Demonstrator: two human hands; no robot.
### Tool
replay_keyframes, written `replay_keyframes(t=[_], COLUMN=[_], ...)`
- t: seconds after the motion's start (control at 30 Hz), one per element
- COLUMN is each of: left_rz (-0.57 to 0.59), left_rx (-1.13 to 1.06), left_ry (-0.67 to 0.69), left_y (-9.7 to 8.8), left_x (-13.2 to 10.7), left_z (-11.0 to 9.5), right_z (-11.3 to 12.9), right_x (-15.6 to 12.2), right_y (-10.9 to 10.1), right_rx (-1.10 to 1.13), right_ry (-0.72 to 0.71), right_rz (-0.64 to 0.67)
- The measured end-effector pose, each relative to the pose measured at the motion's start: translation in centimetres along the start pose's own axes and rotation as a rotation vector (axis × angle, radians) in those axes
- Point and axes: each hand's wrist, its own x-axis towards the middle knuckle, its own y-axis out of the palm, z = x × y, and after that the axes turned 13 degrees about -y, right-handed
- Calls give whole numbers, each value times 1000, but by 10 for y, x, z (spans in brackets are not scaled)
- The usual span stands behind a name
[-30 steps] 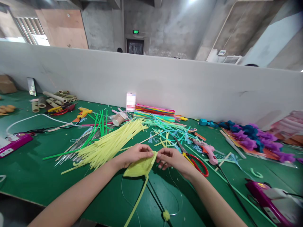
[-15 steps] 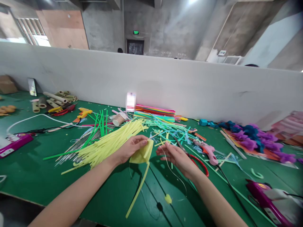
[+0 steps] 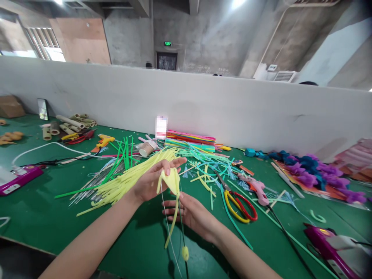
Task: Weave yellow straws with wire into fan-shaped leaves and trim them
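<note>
My left hand (image 3: 154, 178) is raised above the green table (image 3: 43, 205) and pinches a folded piece made of yellow pipe cleaner (image 3: 171, 181), whose long tail hangs down. My right hand (image 3: 192, 212) sits just below it, palm up, fingers loosely curled near a thin wire (image 3: 167, 221) that drops from the piece. A small yellow pompom (image 3: 185, 253) dangles at the bottom on a dark stem. A heap of yellow pipe cleaners (image 3: 130, 178) lies just left of my hands.
Red-and-yellow scissors (image 3: 240, 203) and a pink glue gun (image 3: 255, 188) lie right of my hands. Green stems (image 3: 123, 149), a stack of coloured sheets (image 3: 190, 137), a yellow glue gun (image 3: 103, 139), cardboard tubes (image 3: 69, 121), purple and blue fluffy pieces (image 3: 314, 170) and magenta power strips (image 3: 19, 176) surround them. A white partition (image 3: 203, 104) closes off the back.
My left hand has lifted the yellow piece up and turned it upright. My right hand has let go of its edge and dropped beneath it, palm up. The pompom now hangs straight down.
</note>
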Motion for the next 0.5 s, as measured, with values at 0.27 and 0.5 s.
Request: replay_keyframes(t=[0.27, 0.5], left_rz=[-154, -302], left_rx=[10, 83], left_ry=[38, 14], left_y=[6, -3], left_x=[6, 16], left_z=[0, 22], right_z=[28, 48], right_x=[7, 0], right_y=[-16, -19], right_rx=[99, 48], right_ry=[-223, -461], right_rz=[-471, -567])
